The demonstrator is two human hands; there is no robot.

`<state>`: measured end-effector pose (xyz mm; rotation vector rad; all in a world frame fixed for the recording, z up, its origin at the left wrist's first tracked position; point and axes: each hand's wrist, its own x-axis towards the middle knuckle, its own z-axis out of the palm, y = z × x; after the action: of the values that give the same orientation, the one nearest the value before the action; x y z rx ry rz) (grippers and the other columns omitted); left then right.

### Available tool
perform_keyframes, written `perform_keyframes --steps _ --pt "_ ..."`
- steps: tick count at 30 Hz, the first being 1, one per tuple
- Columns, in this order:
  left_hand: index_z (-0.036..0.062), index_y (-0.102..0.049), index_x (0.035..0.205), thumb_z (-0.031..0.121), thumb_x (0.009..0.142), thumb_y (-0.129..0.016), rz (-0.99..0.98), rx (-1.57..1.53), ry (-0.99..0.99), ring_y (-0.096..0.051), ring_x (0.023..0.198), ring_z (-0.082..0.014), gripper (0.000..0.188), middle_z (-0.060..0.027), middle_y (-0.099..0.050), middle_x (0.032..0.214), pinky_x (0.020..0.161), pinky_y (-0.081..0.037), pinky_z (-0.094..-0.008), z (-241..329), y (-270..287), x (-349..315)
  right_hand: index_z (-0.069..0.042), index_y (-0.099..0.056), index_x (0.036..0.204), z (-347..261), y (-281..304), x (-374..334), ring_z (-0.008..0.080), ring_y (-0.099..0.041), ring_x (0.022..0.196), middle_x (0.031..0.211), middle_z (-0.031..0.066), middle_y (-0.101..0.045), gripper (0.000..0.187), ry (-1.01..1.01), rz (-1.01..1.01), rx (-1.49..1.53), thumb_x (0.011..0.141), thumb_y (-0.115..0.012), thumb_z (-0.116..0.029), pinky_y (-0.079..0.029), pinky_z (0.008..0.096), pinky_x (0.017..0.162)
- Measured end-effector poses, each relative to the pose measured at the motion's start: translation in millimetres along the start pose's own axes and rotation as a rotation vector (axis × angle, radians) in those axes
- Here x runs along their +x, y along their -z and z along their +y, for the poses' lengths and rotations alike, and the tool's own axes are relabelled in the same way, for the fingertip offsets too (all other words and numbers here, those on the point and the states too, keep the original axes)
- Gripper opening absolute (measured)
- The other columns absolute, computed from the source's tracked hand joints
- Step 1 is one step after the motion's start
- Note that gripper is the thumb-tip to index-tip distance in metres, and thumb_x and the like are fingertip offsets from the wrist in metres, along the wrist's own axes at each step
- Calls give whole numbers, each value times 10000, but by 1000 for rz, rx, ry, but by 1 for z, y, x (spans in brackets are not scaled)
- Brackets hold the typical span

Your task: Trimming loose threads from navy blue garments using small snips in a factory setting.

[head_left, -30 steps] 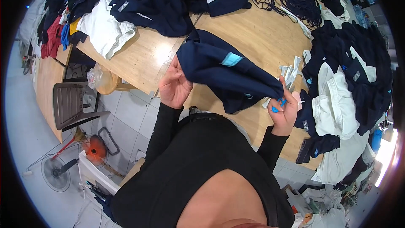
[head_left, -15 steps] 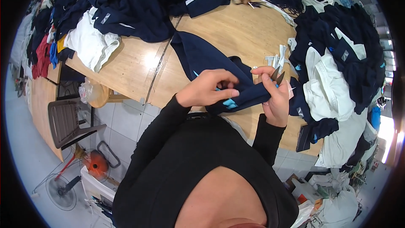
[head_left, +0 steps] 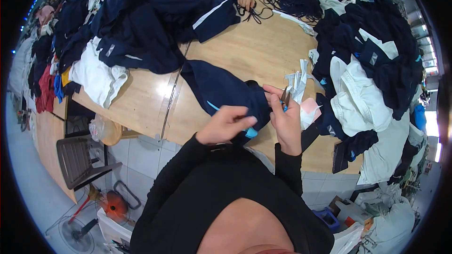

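Observation:
A navy garment (head_left: 221, 87) with light-blue trim lies across the table's near edge in front of me. My left hand (head_left: 225, 126) hovers at its left side, thumb and fingers apart, with nothing visible between them. A bright light-blue patch (head_left: 251, 133) of the cloth shows just below its thumb. Small thread snips (head_left: 285, 98) with dark pointed blades and a bit of blue sit in my right hand (head_left: 287, 124), blades pointing up and away. That hand's fingertips meet the right end of the garment; whether they pinch the cloth is hidden.
Navy clothes (head_left: 146, 19) are heaped at the far left beside a white garment (head_left: 96, 75). At the right, another navy pile (head_left: 372, 23) holds white pieces (head_left: 360, 99). White strips (head_left: 297, 82) lie nearby. Across the table (head_left: 254, 47), another person's hand (head_left: 246, 1) touches dark cords (head_left: 294, 2).
My left hand has come off the cloth. The right hand has shifted left with the snips, and the garment's right end has turned away from me. The other person's hand has moved among the cords.

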<state>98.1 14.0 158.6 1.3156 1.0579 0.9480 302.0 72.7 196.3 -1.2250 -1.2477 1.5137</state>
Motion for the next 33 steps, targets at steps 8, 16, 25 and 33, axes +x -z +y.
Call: perform_keyframes --steps 8,16,25,33 --pt "2 -696 1317 124 1121 -595 673 -822 -202 -714 1019 -102 252 -31 -762 1090 904 -606 -310 52 42 -21 70 -668 1323 -14 2 -9 151 -749 877 1132 183 -783 330 148 -125 60 1158 -526 -177 -327 188 530" --pt "-68 -676 1290 8 1055 -666 426 -917 -113 -774 1059 -196 247 -155 -777 1157 955 -661 -361 56 14 -15 69 -687 1316 -28 -19 -26 169 -744 906 1258 185 -731 271 280 -217 11 1070 -612 -15 -569 283 831" --pt "-68 -688 1297 1 1042 -678 370 -856 -123 -790 1022 -220 264 -159 -783 1122 880 -690 -354 61 10 -24 72 -706 1266 -39 -26 -38 170 -751 886 1263 169 -702 253 324 -249 -21 1022 -639 71 -589 270 773" --pt "-61 -683 1337 4 1047 -664 392 -896 -158 -796 1028 -247 298 -193 -777 1169 844 -704 -351 55 15 -25 51 -718 1278 -38 -23 -39 159 -755 860 1212 158 -732 257 313 -271 -68 1036 -632 42 -566 258 755"
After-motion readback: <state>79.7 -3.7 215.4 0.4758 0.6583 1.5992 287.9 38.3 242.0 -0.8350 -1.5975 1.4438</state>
